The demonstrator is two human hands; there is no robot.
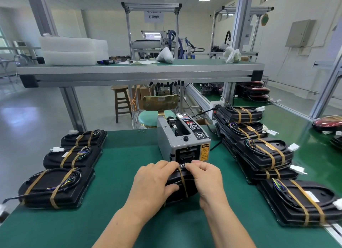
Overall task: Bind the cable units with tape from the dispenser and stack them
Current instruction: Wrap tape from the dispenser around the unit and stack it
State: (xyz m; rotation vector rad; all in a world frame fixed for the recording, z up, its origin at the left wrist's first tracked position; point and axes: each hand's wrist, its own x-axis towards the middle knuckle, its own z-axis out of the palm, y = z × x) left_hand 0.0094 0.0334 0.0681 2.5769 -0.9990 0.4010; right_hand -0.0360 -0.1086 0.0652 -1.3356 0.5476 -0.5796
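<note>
A black cable unit [182, 187] lies on the green mat just in front of the grey tape dispenser [183, 140]. One strip of tan tape runs across its top. My left hand [153, 181] grips the unit's left side, thumb along its front. My right hand [207, 177] pinches the unit's far edge near the dispenser's outlet, where a dark cable shows between my fingertips. My hands hide most of the unit.
Three taped units [55, 188] lie in a row on the left. Stacks of taped units [266, 153] fill the right side, with one large unit [299, 203] nearest. Red units [327, 123] sit far right. A shelf [140, 70] spans overhead.
</note>
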